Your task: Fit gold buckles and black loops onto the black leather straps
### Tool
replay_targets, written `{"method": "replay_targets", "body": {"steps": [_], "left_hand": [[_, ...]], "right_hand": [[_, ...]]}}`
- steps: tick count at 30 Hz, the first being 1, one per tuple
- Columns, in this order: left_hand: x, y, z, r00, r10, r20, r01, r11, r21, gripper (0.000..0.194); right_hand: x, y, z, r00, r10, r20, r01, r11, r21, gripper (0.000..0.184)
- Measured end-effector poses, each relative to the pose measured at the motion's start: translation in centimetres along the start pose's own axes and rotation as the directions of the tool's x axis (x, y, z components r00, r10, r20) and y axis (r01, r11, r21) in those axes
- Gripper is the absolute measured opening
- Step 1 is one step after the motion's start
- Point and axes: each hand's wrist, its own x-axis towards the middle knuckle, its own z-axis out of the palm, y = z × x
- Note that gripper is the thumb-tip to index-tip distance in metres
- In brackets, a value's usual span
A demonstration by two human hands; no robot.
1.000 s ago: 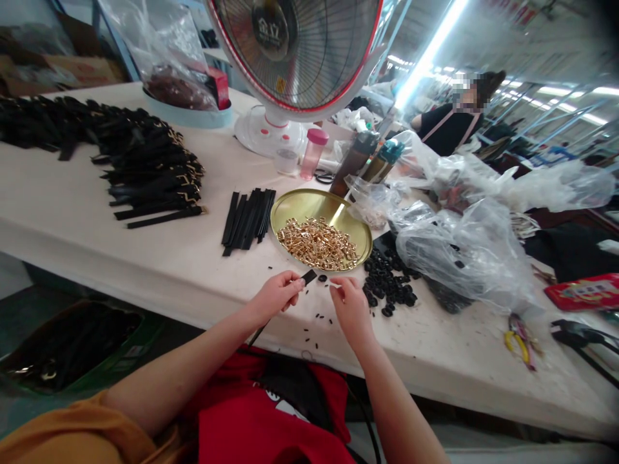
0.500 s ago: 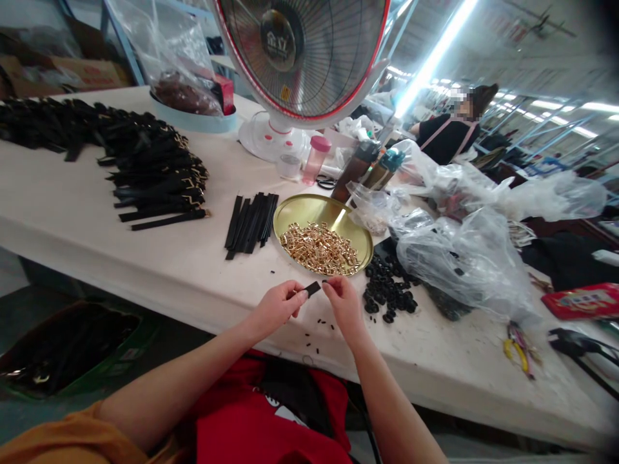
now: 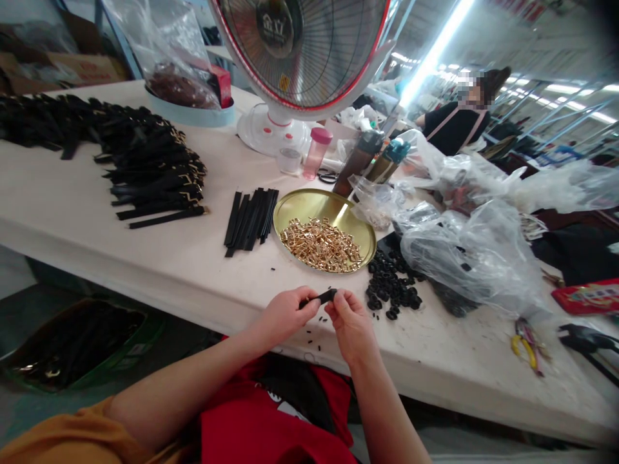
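Observation:
Between my hands is a short black strap [image 3: 323,298], tilted up toward its right end. My left hand [image 3: 289,314] grips it with thumb and fingers. At the other end, the thumb and fingertips of my right hand [image 3: 352,322] are closed on the strap; whether a small part is also in that pinch is hidden. Just beyond my hands sits a round gold tray [image 3: 309,201] with a heap of small gold metal buckles [image 3: 322,246]. Flat black strips [image 3: 249,222] lie to its left, and a pile of small black rings [image 3: 391,283] to its right.
A large heap of black straps with gold hardware [image 3: 159,174] covers the left of the table. Behind the tray stand a fan heater [image 3: 304,58], a pink bottle [image 3: 318,153] and dark bottles. Plastic bags [image 3: 474,245] and yellow-handled pliers [image 3: 525,348] lie rightward. A person [image 3: 459,122] is beyond.
My right hand, holding a tiny dark piece apart from the strap before, has come against the strap's right end. The strap now lies between both hands.

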Motion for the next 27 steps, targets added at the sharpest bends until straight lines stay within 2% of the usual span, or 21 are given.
{"method": "replay_targets", "body": {"steps": [3, 5, 7, 10, 12, 16, 18, 22, 24, 27], "left_hand": [[0.0, 0.5, -0.5, 0.995, 0.022, 0.101, -0.03, 0.997, 0.075, 0.02], [0.1, 0.6, -0.7, 0.988, 0.034, 0.153, -0.05, 0.994, 0.102, 0.02], [0.2, 0.6, -0.8, 0.982, 0.026, 0.187, -0.044, 0.995, 0.092, 0.021], [0.3, 0.5, -0.6, 0.977, 0.007, 0.213, -0.024, 0.996, 0.08, 0.023], [0.3, 0.3, -0.4, 0.977, 0.027, 0.21, -0.051, 0.993, 0.109, 0.023], [-0.1, 0.3, 0.2, 0.981, 0.064, 0.185, -0.095, 0.982, 0.162, 0.022], [-0.4, 0.3, 0.3, 0.978, 0.049, 0.201, -0.075, 0.99, 0.122, 0.02], [-0.8, 0.4, 0.0, 0.967, 0.032, 0.253, -0.024, 0.999, -0.035, 0.034], [-1.0, 0.4, 0.0, 0.972, 0.04, 0.233, -0.025, 0.997, -0.067, 0.032], [-1.0, 0.2, -0.1, 0.98, 0.034, 0.198, -0.014, 0.994, -0.105, 0.025]], "right_hand": [[-0.3, 0.3, -1.0, 0.992, -0.12, 0.039, 0.125, 0.967, -0.22, 0.017], [-0.5, 0.3, -1.4, 0.987, -0.154, 0.053, 0.162, 0.949, -0.269, 0.016], [-0.7, 0.1, -1.7, 0.992, -0.122, 0.038, 0.127, 0.968, -0.216, 0.018], [-1.0, -0.1, -1.8, 0.999, 0.004, 0.042, 0.001, 0.993, -0.114, 0.026], [-1.2, 0.0, -1.9, 0.996, 0.058, 0.071, -0.049, 0.991, -0.124, 0.025], [-1.7, 0.4, -2.4, 0.994, 0.046, 0.095, -0.023, 0.974, -0.225, 0.023], [-1.8, 0.4, -2.6, 0.996, 0.048, 0.077, -0.028, 0.97, -0.242, 0.023], [-2.1, 0.2, -2.4, 0.992, 0.115, 0.047, -0.109, 0.987, -0.118, 0.021], [-2.4, 0.2, -1.9, 0.986, 0.145, 0.081, -0.141, 0.988, -0.057, 0.019], [-2.8, 0.4, -1.2, 0.986, 0.13, 0.104, -0.121, 0.989, -0.086, 0.02]]}}
